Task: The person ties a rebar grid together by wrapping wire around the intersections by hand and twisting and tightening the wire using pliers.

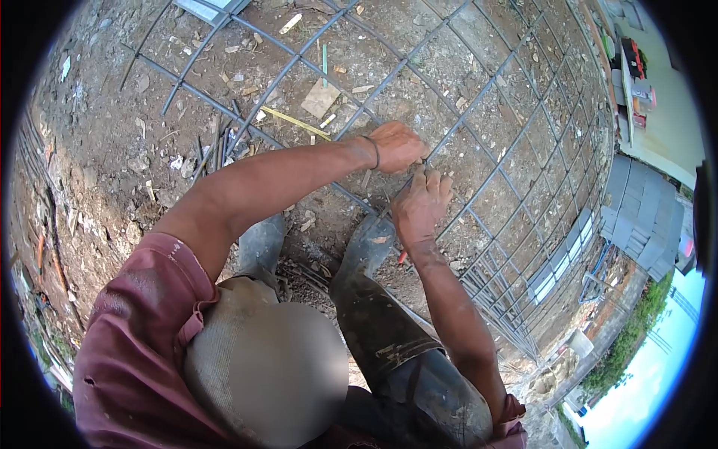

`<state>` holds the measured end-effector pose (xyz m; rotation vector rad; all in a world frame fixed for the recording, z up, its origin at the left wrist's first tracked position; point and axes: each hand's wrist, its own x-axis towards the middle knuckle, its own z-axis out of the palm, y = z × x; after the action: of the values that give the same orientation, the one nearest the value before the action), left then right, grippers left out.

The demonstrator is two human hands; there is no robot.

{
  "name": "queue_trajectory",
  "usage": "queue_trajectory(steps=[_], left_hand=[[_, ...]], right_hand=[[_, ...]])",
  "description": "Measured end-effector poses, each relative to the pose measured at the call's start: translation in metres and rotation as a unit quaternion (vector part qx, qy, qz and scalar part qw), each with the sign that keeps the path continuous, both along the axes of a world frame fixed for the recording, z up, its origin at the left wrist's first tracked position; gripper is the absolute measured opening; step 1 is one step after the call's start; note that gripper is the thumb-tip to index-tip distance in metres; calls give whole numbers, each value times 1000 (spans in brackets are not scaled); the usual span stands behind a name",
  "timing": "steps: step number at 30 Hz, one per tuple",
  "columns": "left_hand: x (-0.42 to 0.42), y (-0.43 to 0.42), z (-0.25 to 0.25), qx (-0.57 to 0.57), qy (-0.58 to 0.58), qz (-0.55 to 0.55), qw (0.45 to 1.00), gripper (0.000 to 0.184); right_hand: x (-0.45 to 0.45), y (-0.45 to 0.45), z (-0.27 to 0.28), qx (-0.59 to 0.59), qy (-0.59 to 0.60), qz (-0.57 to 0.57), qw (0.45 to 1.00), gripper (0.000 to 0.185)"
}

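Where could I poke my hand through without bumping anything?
The open squares of the metal grid past the left hand look roomy: bars around, dirt beneath. It's crowded where the right hand is close beside it, and where short rods lie bunched near the grid's edge.

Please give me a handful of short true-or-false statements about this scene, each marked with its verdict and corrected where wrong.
1. The left hand and right hand are close together at the metal grid. True.
2. The right hand is gloved. False: it is bare.
3. A dark wristband is on the left wrist. True.
4. The metal grid is a solid sheet. False: its crossed bars leave gaps showing the ground.
5. A yellow strip shows near the left forearm. True.
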<state>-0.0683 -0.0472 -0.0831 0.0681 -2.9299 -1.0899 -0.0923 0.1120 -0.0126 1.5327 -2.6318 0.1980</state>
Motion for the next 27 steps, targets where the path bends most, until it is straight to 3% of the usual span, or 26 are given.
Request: queue_trajectory(steps=[2, 4, 7, 11, 14, 16, 19, 25, 27], left_hand=[[0, -8, 6, 6, -13, 4, 1000, 14], [-3, -10, 9, 68, -59, -24, 996, 20], [0, -16, 9, 91, -16, -45, 995, 29], [-4, -20, 12, 89, -50, -62, 993, 35], [-3, -19, 13, 120, -38, -46, 991, 31], [-3, -21, 15, 126, -43, -56, 990, 28], [-6, -21, 15, 91, -62, -50, 993, 22], [-6, -20, 11, 93, -42, -39, 994, 18], [-7, -21, 9, 95, -51, -43, 993, 20]], right_hand=[[-17, -2, 6, 0, 12, 41, 999, 27], [-41, 1, 18, 102, -92, 63, 989, 23], [-73, 8, 15, 40, -190, 92, 977, 20], [-83, -6, 21, 80, -194, 76, 975, 18], [-80, -18, 30, 72, -152, 139, 976, 19], [-81, -23, 32, 126, -167, 180, 961, 19], [-85, -28, 22, 134, -166, 224, 951, 16], [-78, -30, 16, 169, -96, 205, 959, 18], [-72, -23, 22, 120, -156, 151, 969, 21]])
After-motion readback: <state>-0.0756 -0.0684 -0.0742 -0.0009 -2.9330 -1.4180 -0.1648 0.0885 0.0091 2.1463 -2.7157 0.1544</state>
